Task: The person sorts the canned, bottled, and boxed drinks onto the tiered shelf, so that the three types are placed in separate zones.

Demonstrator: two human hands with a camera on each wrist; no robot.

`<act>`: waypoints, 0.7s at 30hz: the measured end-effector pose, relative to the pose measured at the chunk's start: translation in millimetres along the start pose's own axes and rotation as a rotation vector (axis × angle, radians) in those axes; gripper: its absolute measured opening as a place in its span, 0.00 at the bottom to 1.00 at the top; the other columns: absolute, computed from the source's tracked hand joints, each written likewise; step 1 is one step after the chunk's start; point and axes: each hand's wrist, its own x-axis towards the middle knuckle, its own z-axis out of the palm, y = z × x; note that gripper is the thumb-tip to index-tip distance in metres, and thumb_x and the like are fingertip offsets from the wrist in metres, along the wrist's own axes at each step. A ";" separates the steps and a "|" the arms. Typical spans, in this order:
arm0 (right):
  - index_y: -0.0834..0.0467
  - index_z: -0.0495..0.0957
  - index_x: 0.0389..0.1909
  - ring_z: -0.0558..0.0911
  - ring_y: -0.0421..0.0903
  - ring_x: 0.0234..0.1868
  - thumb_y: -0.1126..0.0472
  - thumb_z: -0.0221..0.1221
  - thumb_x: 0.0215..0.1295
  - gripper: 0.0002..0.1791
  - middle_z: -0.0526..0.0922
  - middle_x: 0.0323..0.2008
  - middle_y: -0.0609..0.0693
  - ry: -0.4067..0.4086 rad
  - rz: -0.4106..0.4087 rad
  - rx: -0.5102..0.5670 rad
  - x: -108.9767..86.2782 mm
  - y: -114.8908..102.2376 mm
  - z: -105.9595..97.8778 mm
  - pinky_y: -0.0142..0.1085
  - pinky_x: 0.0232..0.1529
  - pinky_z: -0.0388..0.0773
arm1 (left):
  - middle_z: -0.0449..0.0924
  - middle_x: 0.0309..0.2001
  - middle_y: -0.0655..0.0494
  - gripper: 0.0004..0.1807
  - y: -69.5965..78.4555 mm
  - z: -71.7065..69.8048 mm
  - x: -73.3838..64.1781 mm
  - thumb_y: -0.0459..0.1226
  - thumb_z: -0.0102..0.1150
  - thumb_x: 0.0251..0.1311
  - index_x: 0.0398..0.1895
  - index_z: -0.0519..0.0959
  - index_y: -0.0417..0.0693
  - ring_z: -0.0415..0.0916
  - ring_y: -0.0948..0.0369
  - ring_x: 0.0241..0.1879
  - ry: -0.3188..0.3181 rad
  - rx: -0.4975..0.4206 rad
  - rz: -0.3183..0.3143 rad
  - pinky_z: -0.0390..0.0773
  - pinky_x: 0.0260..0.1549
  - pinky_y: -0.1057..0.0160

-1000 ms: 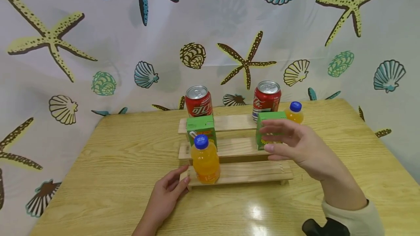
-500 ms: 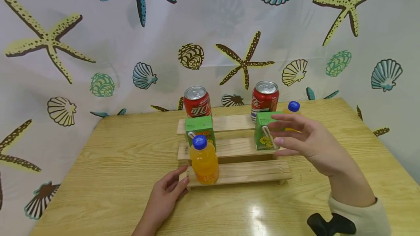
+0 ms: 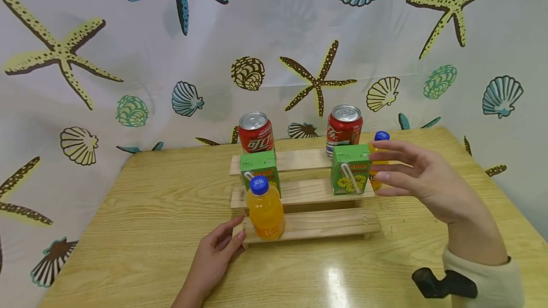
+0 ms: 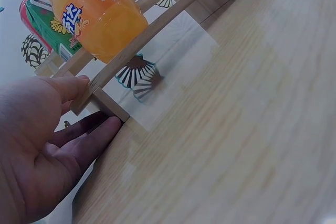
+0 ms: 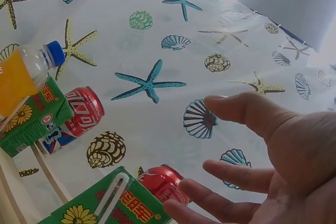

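Note:
My left hand (image 3: 216,251) grips the left end of the lowest step of a three-step wooden rack (image 3: 325,225), thumb and fingers at its corner. On that step, beside this hand, stands a bottle of orange drink (image 3: 267,215) with a blue cap. My right hand (image 3: 432,179) hovers at the rack's right side, fingers spread and bent, holding nothing. Its fingertips overlap a second orange drink bottle (image 3: 382,136), partly hidden behind them. Just left of them, a green juice carton (image 3: 350,170) with a straw stands on the middle step.
Another green juice carton (image 3: 259,163) stands on the middle step at left, partly behind the front bottle. Two red soda cans (image 3: 255,134) stand on the top step, one at each end. A shell-and-starfish curtain (image 3: 205,51) hangs behind the wooden table (image 3: 150,232).
My right hand has moved right, from in front of the right-hand juice carton to beside it, uncovering the carton. The left hand keeps its grip on the rack.

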 end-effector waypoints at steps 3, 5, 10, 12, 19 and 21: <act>0.54 0.63 0.73 0.83 0.40 0.55 0.63 0.59 0.72 0.30 0.71 0.64 0.55 0.014 0.014 -0.012 0.1 1.0 -3.3 0.42 0.49 0.87 | 0.70 0.70 0.52 0.27 0.0 0.1 0.1 0.49 0.62 0.67 0.67 0.74 0.55 0.71 0.51 0.68 -0.004 -0.008 -0.001 0.77 0.62 0.61; 0.53 0.63 0.72 0.83 0.39 0.55 0.62 0.59 0.72 0.30 0.72 0.63 0.54 0.025 0.015 -0.027 0.4 2.0 -5.8 0.41 0.49 0.87 | 0.70 0.71 0.52 0.26 0.3 0.1 0.1 0.49 0.62 0.67 0.67 0.74 0.55 0.71 0.51 0.68 -0.002 -0.004 -0.002 0.76 0.62 0.60; 0.51 0.66 0.71 0.82 0.37 0.56 0.63 0.59 0.73 0.28 0.75 0.61 0.46 0.046 -0.007 -0.040 1.2 4.9 -11.5 0.40 0.48 0.88 | 0.70 0.70 0.52 0.26 1.0 0.2 -0.2 0.48 0.62 0.68 0.67 0.75 0.56 0.70 0.51 0.68 0.006 0.012 -0.002 0.73 0.65 0.57; 0.50 0.67 0.70 0.81 0.37 0.56 0.63 0.58 0.73 0.27 0.75 0.61 0.44 0.054 -0.011 -0.035 1.4 5.9 -13.2 0.40 0.47 0.88 | 0.70 0.70 0.52 0.26 1.3 0.4 -0.4 0.48 0.62 0.68 0.67 0.75 0.56 0.70 0.51 0.68 0.006 0.009 -0.003 0.74 0.64 0.58; 0.48 0.68 0.70 0.82 0.36 0.55 0.63 0.59 0.73 0.26 0.76 0.59 0.44 0.087 -0.004 -0.042 1.0 9.0 -19.4 0.38 0.46 0.88 | 0.70 0.70 0.50 0.26 1.5 0.7 -1.0 0.47 0.62 0.68 0.67 0.75 0.55 0.70 0.49 0.68 0.003 -0.014 -0.009 0.80 0.58 0.63; 0.48 0.67 0.70 0.82 0.36 0.54 0.62 0.59 0.73 0.27 0.75 0.59 0.44 0.097 0.002 -0.054 0.9 9.6 -20.9 0.38 0.46 0.88 | 0.70 0.70 0.50 0.26 1.4 0.6 -0.9 0.48 0.62 0.68 0.67 0.75 0.55 0.70 0.49 0.68 0.003 -0.014 -0.009 0.79 0.59 0.63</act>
